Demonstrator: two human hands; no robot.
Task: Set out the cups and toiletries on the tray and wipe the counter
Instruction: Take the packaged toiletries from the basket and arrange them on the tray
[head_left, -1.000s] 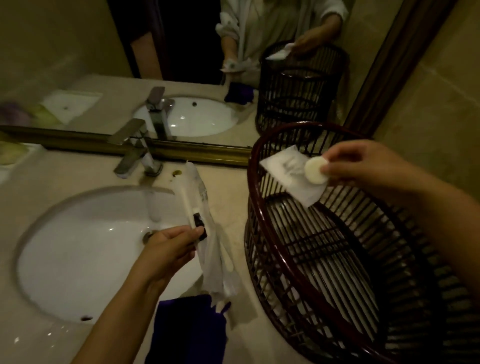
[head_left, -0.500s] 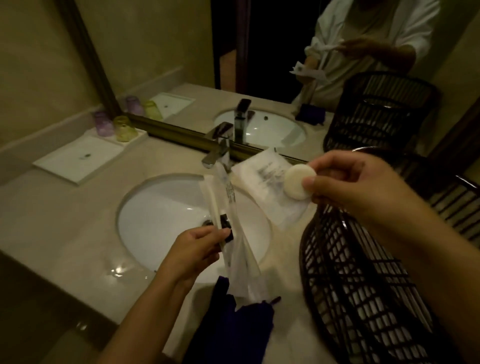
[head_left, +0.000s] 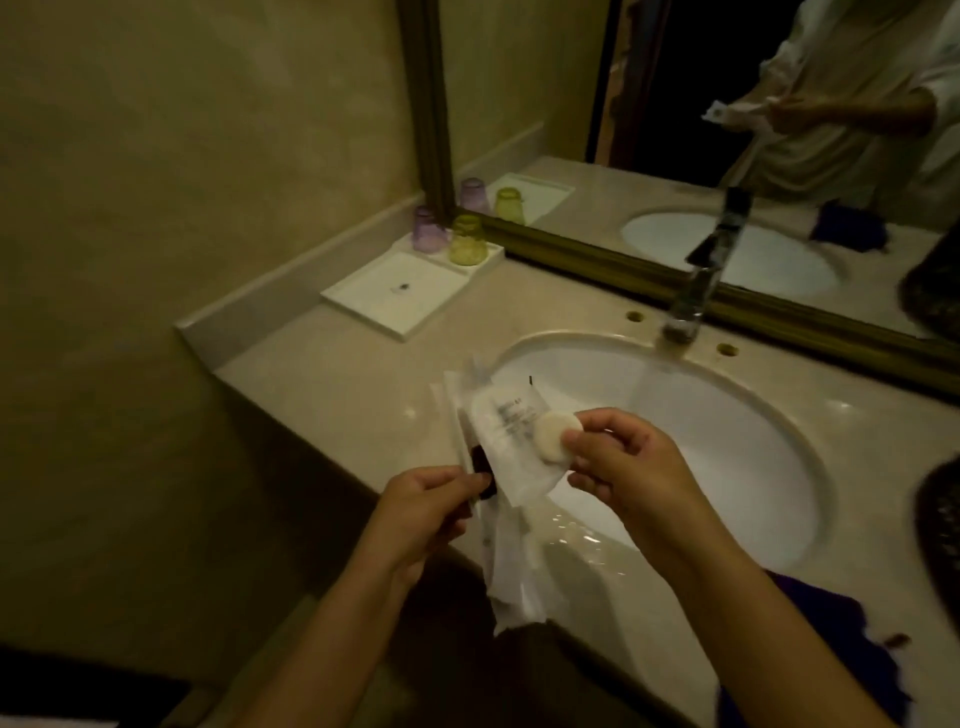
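Both hands have come together over the sink's left rim: right hand pinches soap and sachet, left hand grips packets; basket now nearly out of view.

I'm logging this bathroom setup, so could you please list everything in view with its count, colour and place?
tray: one, white, on the counter's far left corner
cups: two, purple and yellow, upside down at the tray's back
counter: one, beige stone
sink: one, white, set in the counter
tap: one, chrome, behind the sink
mirror: one, gold-framed, on the wall
cloth: one, dark blue, counter front, right
basket: one, dark, right edge
packets: several, white, held in both hands
soap: one, round, white, in right hand
left hand: grips packets
right hand: pinches soap and a packet
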